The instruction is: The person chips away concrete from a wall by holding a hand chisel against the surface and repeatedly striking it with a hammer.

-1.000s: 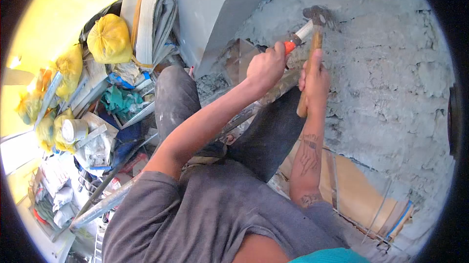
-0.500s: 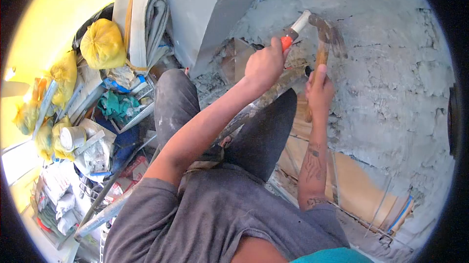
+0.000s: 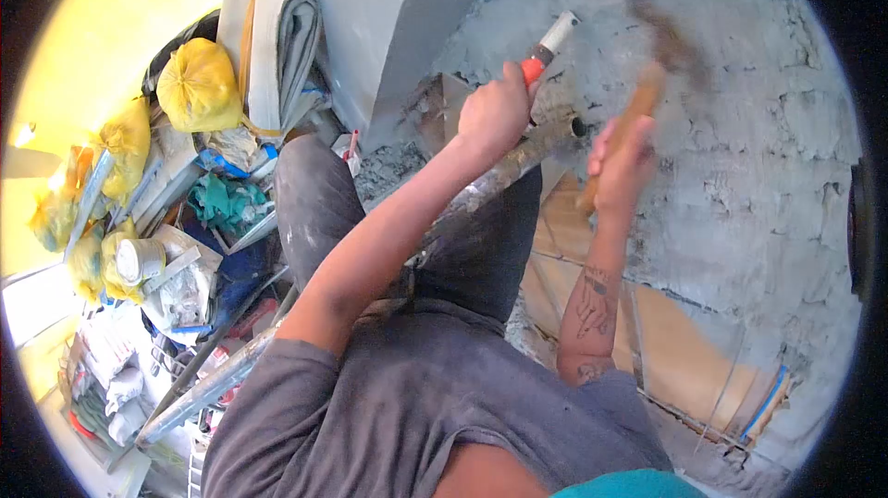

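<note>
My left hand [image 3: 495,114] is closed around a short tool with an orange-red grip and pale, metal-looking end [image 3: 558,33]. That end points up and right; the other end is hidden in or behind my fist, so its exact kind is unclear. In my right hand [image 3: 624,165] is a hammer [image 3: 647,82] with a wooden handle, gripped low on the shaft. Its dark head is smeared by motion and stands apart from the tool's pale end, to its right. Both hands are in front of a rough grey plastered surface [image 3: 721,156].
A plaster-spattered metal pipe [image 3: 481,185] runs diagonally between my legs. At left lie yellow bags [image 3: 196,86], a folded grey sheet [image 3: 277,45], teal cloth [image 3: 227,202], a white tub [image 3: 139,260] and scattered debris. Orange-tan panels [image 3: 675,341] show at lower right.
The hammer head has swung right, away from the tool's pale end, which it was beside or touching. My left hand has shifted slightly left and down with the tool. My knees have moved left.
</note>
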Demonstrator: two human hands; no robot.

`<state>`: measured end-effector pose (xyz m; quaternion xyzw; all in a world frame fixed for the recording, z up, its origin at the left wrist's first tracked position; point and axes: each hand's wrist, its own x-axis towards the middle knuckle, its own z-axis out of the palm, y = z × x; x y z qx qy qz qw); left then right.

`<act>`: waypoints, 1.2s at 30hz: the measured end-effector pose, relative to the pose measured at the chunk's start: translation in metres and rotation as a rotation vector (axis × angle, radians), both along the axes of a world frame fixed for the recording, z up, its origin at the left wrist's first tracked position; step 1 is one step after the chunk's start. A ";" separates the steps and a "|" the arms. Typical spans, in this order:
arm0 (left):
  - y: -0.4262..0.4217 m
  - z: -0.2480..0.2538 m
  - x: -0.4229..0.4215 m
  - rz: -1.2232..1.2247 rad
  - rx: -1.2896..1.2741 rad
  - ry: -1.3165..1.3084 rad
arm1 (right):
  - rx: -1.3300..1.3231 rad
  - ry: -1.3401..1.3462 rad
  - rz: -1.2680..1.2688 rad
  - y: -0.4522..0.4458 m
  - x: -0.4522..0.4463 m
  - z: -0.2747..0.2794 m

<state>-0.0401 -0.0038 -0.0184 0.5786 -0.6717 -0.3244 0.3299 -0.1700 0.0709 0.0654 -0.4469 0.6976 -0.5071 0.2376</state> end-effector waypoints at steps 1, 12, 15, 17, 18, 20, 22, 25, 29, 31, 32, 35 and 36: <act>0.001 0.002 0.000 -0.001 0.000 0.000 | -0.171 -0.189 0.035 0.003 0.004 0.007; -0.005 0.002 0.006 -0.023 0.017 -0.001 | 0.141 -0.013 0.141 -0.017 -0.016 -0.010; -0.004 0.002 0.008 -0.041 0.011 -0.007 | -0.200 0.075 0.218 0.010 -0.004 0.046; -0.004 0.000 0.006 -0.036 0.015 -0.009 | -0.387 0.000 0.236 0.015 0.005 0.057; -0.004 -0.001 0.005 -0.031 0.013 -0.009 | -0.579 -0.072 0.251 0.017 0.007 0.059; -0.004 -0.002 0.005 -0.029 0.012 -0.013 | -0.592 -0.079 0.267 0.026 -0.010 0.011; -0.005 0.000 0.007 -0.017 0.002 -0.013 | -0.613 -0.084 0.296 0.037 -0.016 -0.007; -0.004 -0.004 0.012 -0.045 -0.035 -0.032 | -0.214 -0.118 0.170 0.049 -0.015 -0.011; -0.007 -0.012 0.015 -0.080 -0.058 -0.056 | -0.447 -0.381 0.214 0.031 -0.010 -0.009; -0.010 -0.015 0.015 -0.079 -0.034 -0.068 | -0.512 -0.366 0.247 0.020 -0.013 -0.024; -0.010 -0.017 0.015 -0.081 -0.044 -0.070 | -0.468 -0.252 0.219 0.014 -0.022 -0.052; -0.010 -0.019 0.016 -0.091 -0.056 -0.074 | -0.149 0.127 0.146 -0.009 -0.022 -0.073; -0.011 -0.020 0.016 -0.092 -0.061 -0.071 | -0.008 0.256 0.118 -0.008 -0.020 -0.074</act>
